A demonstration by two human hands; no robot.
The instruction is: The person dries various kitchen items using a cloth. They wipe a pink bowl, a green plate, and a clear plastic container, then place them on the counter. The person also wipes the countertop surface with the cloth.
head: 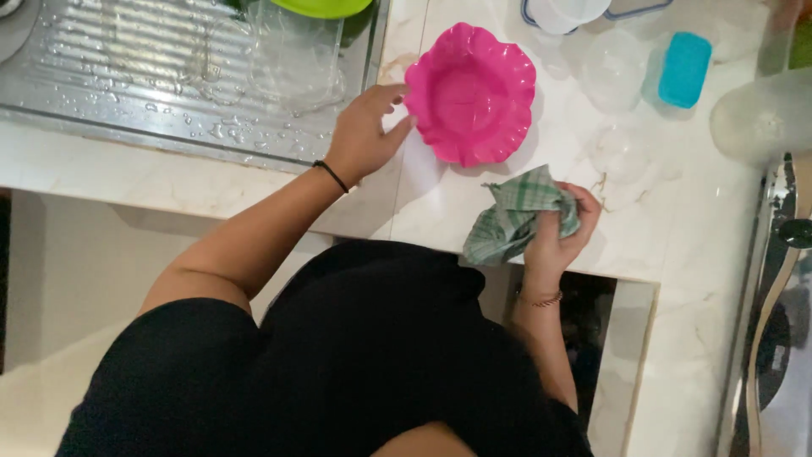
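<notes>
- The right hand [558,233] is closed in a fist around a green-and-white checked cloth [518,218], the fingers curled over its bunched top while the loose end hangs toward the person's body.
- That cloth sits just above the front edge of the pale marble counter [474,203], a little below and to the right of a pink bowl.
- The left hand [365,135] lies with its fingers spread and its fingertips [404,125] touching the left rim of the pink bowl [470,93]; nothing is pinched, it only rests against the rim (a thin dark band circles that wrist).
- The pink bowl has a wavy, scalloped edge and stands upright on the counter, between the 2 hands and further from the body.
- Left of the bowl lies a ribbed metal draining board [127,76], wet with drops, and on it stands a clear plastic container [296,55] with a green bowl [321,7] behind it.
- Right of the pink bowl are clear plastic tubs [613,72], and a turquoise lid [683,69] stands near them.
- At the far right edge a frosted jug [761,118] shows, blurred.
</notes>
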